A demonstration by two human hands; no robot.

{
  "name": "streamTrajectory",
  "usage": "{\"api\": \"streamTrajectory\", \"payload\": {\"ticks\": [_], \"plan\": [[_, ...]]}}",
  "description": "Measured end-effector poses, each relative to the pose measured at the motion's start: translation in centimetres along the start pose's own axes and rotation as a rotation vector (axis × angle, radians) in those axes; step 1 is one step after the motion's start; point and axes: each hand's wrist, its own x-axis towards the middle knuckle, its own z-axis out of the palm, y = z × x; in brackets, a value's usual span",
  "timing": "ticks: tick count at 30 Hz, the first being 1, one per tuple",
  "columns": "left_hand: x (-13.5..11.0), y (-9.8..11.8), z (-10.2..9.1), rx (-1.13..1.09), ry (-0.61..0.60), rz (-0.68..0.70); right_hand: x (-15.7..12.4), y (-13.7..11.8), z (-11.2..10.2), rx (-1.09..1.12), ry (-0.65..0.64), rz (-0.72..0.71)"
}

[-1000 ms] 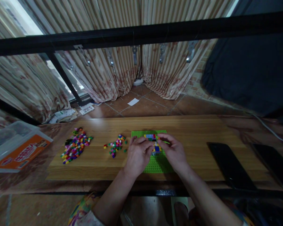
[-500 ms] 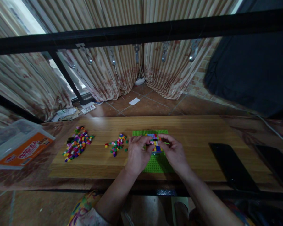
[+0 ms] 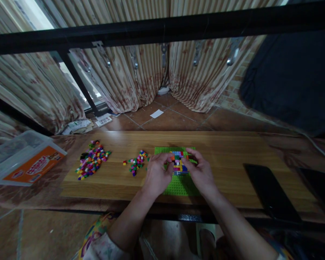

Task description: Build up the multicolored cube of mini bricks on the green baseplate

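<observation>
A green baseplate (image 3: 178, 186) lies on the wooden table (image 3: 227, 162) in front of me. A small multicoloured block build (image 3: 178, 161) stands on the plate. My left hand (image 3: 157, 174) rests at the build's left side, fingers curled and pinched toward it. At the build's right side, my right hand (image 3: 200, 171) has its thumb and fingers pinched on the blocks. What each fingertip holds is too small to make out.
A small pile of loose coloured bricks (image 3: 137, 163) lies left of the plate, and a larger pile (image 3: 92, 160) further left. A clear plastic box with an orange label (image 3: 27, 162) sits at far left. Two dark phones (image 3: 271, 193) lie at right. A black bar crosses overhead.
The view has shifted slightly, so everything sits a little higher and to the right. Both hands stay at the block build, fingers working closer together on it.
</observation>
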Motion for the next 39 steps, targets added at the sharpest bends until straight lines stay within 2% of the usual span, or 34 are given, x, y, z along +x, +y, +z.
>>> {"api": "streamTrajectory", "payload": {"ticks": [10,21,27,33,36,39], "plan": [[0.1,0.3,0.9,0.057,0.025,-0.024,0.0,0.5,0.0,-0.069,-0.048,-0.022],[0.1,0.2,1.0,0.074,0.022,-0.019,0.0,0.5,0.1,-0.17,-0.024,-0.06],[0.0,0.0,0.5,0.068,0.027,-0.013,0.0,0.3,0.2,-0.135,-0.043,-0.048],[0.5,-1.4,-1.4,0.06,0.081,-0.059,0.2,0.5,0.0,0.064,-0.024,0.035],[1.1,-3.1,-3.5,0.123,0.081,-0.161,0.5,0.4,-0.4,0.162,0.063,0.09],[1.6,-5.0,-6.3,0.291,0.017,-0.279,0.7,0.2,-0.8,0.18,0.108,0.118]]}}
